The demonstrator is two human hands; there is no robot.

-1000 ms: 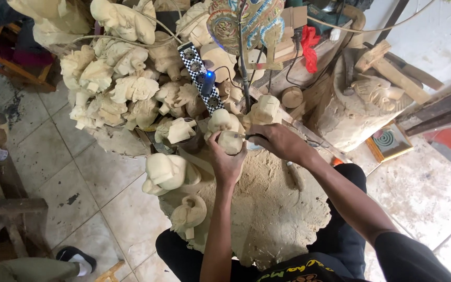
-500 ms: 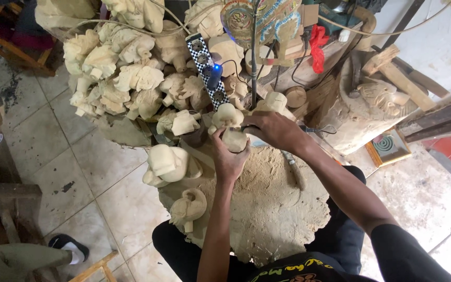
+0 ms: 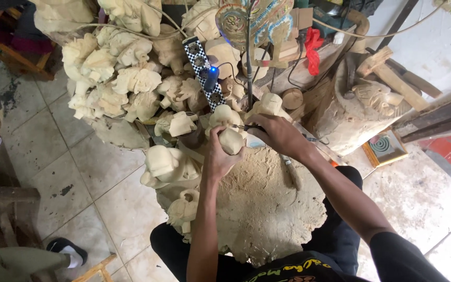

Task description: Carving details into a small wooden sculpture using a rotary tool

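Head view, sole camera. The left hand was clenched around a small pale wood carving, gripping it from below and from the left side, with the piece held above the sawdust-covered work mound in front of the seated person. The right hand was closed around a slim carving tool, its tip touching the upper edge of the carving. The two hands sat just beside each other, almost touching.

Behind the hands lay a heap of unfinished pale carvings, stacked against one another. A black-and-white checkered power strip rested tilted across that heap, with a blue light showing on it. A larger carved wooden block stood to the right, well apart from the hands. Two more pale carvings lay at the left edge of the mound, near the left forearm. A shoe was visible on the tiled floor, lower left.
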